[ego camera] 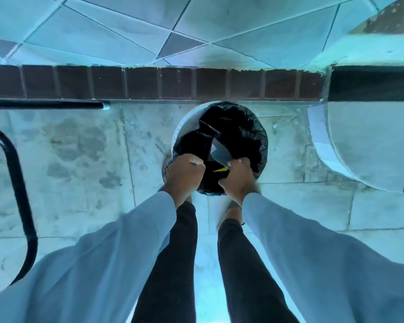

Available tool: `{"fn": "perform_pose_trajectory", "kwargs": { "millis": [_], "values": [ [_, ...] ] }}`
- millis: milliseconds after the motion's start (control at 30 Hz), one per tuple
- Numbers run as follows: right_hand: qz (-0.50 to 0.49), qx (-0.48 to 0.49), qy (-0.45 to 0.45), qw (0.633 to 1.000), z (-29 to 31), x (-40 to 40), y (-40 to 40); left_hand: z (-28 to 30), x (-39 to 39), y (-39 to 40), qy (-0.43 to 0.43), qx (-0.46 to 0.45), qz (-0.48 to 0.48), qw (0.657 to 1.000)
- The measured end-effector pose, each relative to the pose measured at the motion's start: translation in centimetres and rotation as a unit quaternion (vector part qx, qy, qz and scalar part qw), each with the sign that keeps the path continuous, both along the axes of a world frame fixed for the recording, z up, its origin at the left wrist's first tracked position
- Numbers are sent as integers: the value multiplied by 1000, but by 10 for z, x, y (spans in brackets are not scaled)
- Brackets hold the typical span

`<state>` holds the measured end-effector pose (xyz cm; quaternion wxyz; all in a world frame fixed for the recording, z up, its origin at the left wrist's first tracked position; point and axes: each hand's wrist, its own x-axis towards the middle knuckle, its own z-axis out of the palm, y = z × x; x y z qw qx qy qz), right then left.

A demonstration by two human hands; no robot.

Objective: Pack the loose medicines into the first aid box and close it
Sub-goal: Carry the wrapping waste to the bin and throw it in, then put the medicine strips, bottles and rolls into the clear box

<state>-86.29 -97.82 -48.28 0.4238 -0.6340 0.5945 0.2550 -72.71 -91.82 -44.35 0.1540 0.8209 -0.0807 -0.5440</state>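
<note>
Floor (79, 159) of pale stone tiles fills most of the view, stained in places, with a band of dark brown tiles (149, 83) along the wall base and lighter angled wall tiles (126, 24) above. Black metal tube frame (16, 183) curves down the left edge. Curved white fixture (359, 145) at right, can't tell what it is. Person stands looking straight down: pale long sleeves (313, 252), dark trousers (173, 264), feet mostly hidden. Round white bin (184, 122) sits on the floor against the wall, lined with a black plastic bag (238, 127). Left hand (184, 176) is fisted, fingers curled tight on the bag's near edge. Right hand (239, 176) likewise grips the bag edge, fingers curled. Small grey flat piece (219, 153) and a yellow sliver (221, 169) show inside the bag between the hands; can't identify either. First aid box and medicines: not visible anywhere in this view.
</note>
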Motion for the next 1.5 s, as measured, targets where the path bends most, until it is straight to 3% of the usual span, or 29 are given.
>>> {"fn": "perform_pose_trajectory", "kwargs": {
  "millis": [267,433,667,767,867,1067,1300,1400,1500],
  "values": [
    [16,-17,-35,999,43,8,-27,44,12,-18,-9,-55,1,998],
    [71,-64,-83,992,99,31,-57,102,22,-35,-67,-116,10,991],
    [138,-159,-252,945,253,82,-67,261,38,-24,-196,-256,86,943],
    [144,-215,-362,896,349,113,-44,360,47,2,-269,-329,135,895],
    [171,-224,-492,824,461,151,5,466,58,55,-338,-380,211,835],
    [278,-219,-642,680,649,199,142,630,67,214,-549,-379,241,704],
    [364,-245,-727,529,779,199,315,739,46,457,-706,-309,233,593],
    [373,-253,-748,487,808,193,394,769,27,562,-744,-261,233,570],
    [369,-259,-760,468,815,191,462,789,12,651,-772,-200,215,564]
  ]
}}
